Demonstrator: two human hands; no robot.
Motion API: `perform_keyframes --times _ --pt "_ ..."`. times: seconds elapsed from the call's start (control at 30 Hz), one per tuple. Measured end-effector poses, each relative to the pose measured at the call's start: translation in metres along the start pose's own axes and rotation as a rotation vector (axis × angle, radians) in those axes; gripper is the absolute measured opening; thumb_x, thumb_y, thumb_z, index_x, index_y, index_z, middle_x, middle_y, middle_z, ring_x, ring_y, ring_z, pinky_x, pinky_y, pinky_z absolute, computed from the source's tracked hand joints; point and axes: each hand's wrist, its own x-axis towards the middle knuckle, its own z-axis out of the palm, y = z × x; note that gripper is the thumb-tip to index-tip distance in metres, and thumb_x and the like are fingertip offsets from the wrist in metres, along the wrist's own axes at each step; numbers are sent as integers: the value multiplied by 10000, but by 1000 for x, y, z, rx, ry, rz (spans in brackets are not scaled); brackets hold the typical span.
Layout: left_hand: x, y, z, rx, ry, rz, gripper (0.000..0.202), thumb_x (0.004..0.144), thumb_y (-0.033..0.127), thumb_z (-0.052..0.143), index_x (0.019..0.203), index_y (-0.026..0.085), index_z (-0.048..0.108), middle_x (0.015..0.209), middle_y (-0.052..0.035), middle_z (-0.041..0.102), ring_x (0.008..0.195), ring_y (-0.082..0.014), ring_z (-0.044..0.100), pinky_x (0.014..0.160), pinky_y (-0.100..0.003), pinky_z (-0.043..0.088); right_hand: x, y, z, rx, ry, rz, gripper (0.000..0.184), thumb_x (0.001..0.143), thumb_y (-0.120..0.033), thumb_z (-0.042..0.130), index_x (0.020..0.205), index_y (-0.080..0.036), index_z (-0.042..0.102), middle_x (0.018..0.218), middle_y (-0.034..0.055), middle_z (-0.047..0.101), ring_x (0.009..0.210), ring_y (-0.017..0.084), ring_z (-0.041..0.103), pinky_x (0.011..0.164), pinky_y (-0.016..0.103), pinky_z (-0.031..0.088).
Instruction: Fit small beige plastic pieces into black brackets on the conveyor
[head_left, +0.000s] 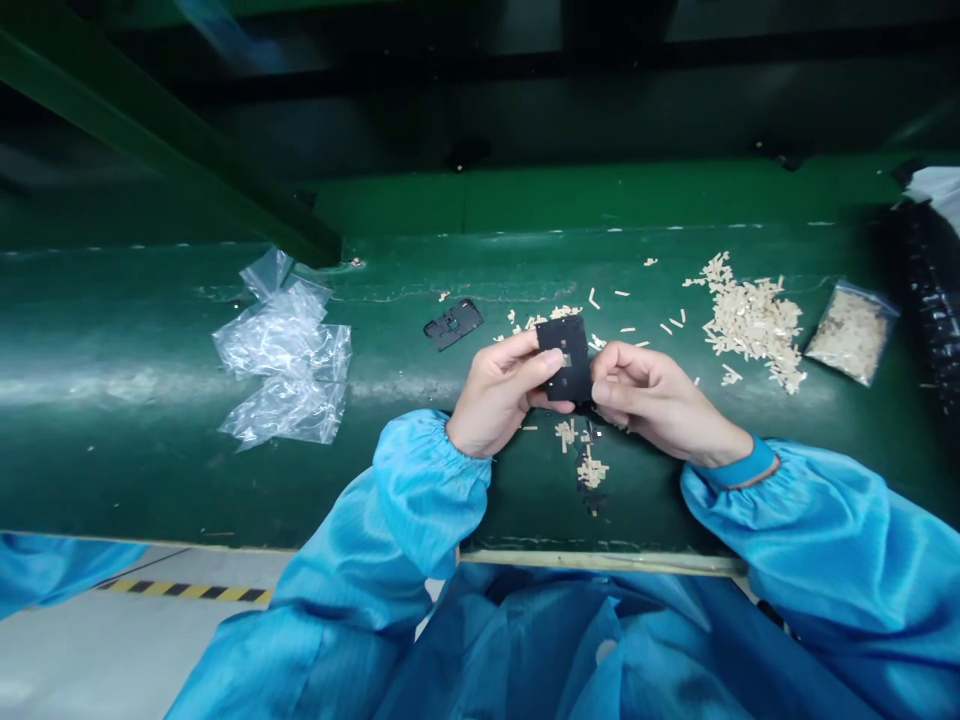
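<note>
My left hand [504,388] grips a flat black plastic plate [576,370] with small cutouts, thumb across its face and fingers behind. At the plate's right edge is my right hand [652,395], its thumb and index finger pinched together; whether they hold the plate or some small piece is hidden. Another black plastic plate [454,325] with a cutout lies on the green bench behind my left hand. Small cream strips [592,468] and dark bits lie below the hands, and more cream strips [559,312] are scattered behind the held plate.
A big heap of cream strips [754,320] lies to the right, beside a clear bag of similar pieces [853,332]. Crumpled clear plastic bags [289,350] rest on the left. A green post [187,150] slants down to the bench [405,480]. Something black [930,290] stands at the right edge.
</note>
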Motion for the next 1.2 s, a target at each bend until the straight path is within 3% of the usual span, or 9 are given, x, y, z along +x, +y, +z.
perform_keyframes --times 0.13,0.27,0.5,0.73,1.0,1.2 --pt "1 -3 1 -43 -35 -34 288 804 373 810 1036 210 763 868 -9 710 664 -84 686 548 -151 613 1 3 1 139 -97 16 293 890 -456 745 902 -208 589 619 -65 509 516 92 444 536 249 309" --pt "1 -6 3 -94 -37 -4 216 826 323 800 1014 221 770 904 5 710 695 -76 694 572 -157 631 -1 4 4 120 -47 -49 268 908 -428 736 922 -215 575 644 -64 515 536 92 456 552 253 296" --pt "0 -11 7 -58 -17 -19 263 804 387 816 969 196 740 858 2 718 697 -89 707 598 -166 630 1 4 9 189 -36 -9 386 886 -517 730 828 -237 471 625 -76 520 479 89 443 525 253 333" --pt "-1 -10 11 -134 77 -31 215 823 356 795 879 180 686 761 26 699 674 -68 689 656 -168 624 1 9 8 10 65 -179 281 911 -453 730 969 -227 574 658 -51 594 533 98 519 520 244 391" --pt "-5 -13 18 -185 168 -38 262 817 376 795 829 177 625 773 32 703 695 -61 683 682 -164 615 -3 18 18 -300 270 -401 170 922 -317 726 949 -224 587 776 -24 615 626 106 600 598 260 496" --pt "-3 -11 18 -116 244 58 257 780 369 824 888 167 708 790 10 722 722 -97 712 679 -208 637 1 10 8 -300 212 -308 182 906 -343 744 946 -208 629 772 0 662 633 114 612 592 254 501"
